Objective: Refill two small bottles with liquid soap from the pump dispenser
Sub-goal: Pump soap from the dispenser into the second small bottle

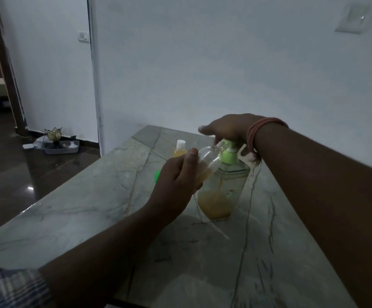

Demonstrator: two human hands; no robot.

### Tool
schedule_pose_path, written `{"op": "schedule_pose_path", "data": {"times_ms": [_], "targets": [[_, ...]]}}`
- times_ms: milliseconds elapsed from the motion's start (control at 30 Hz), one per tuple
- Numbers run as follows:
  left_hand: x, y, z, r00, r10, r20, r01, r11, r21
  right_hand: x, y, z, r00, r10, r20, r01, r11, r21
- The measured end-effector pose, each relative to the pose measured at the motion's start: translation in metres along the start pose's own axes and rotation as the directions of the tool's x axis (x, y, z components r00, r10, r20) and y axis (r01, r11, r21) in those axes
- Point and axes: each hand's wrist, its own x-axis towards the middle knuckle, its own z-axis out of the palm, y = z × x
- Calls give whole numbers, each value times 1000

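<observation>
Held bottle: a small clear plastic bottle [207,162], uncapped, tilted with its neck up and to the right, touching the green pump head; a little amber liquid sits at its lower end, the rest looks clear.
Left hand: the left hand [176,181] grips the lower half of that bottle, fingers [191,155] curled round it, thumb on top, above the surface.
Pump dispenser: a tall clear plastic dispenser with a light green pump head and collar [222,187] stands upright on the surface just right of the left hand; amber soap fills roughly its bottom third, a small flower print shows on its side.
Right hand: the right hand [227,130] rests on top of the pump head, fingers bent down over it; reddish bangles [260,132] circle the wrist.
Second bottle: a small bottle with a white cap and yellow-orange contents [179,150] stands upright behind the left hand.
Green cap: a bright green round piece [157,175] lies on the surface, partly hidden by the left hand.
Surface: a grey-green veined stone surface [80,218] carries everything.
</observation>
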Motion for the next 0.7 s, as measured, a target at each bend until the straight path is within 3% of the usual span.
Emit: {"op": "schedule_pose_path", "data": {"times_ms": [67,333,400,467,533,700], "targets": [[1,-1,0,1000,19,-12,-19,1000,20,6,4,2,998,-24,-60,26,999,43],[-1,1,-1,1000,-7,-2,7,1000,11,2,-2,0,999,-6,35,5,1000,14],[1,0,-1,1000,10,10,-10,1000,-7,-1,-2,1,999,-47,-15,47,998,-45],[3,-2,-1,1000,19,-2,-20,1000,-19,1,1,4,997,-52,-65,54,998,26],[2,-1,-2,1000,24,-12,-24,1000,-11,-1,4,8,999,-12,-37,16,994,111],[-1,3,-2,1000,4,-7,-4,999,32,-6,-2,2,997,51,52,-57,993,108]]}}
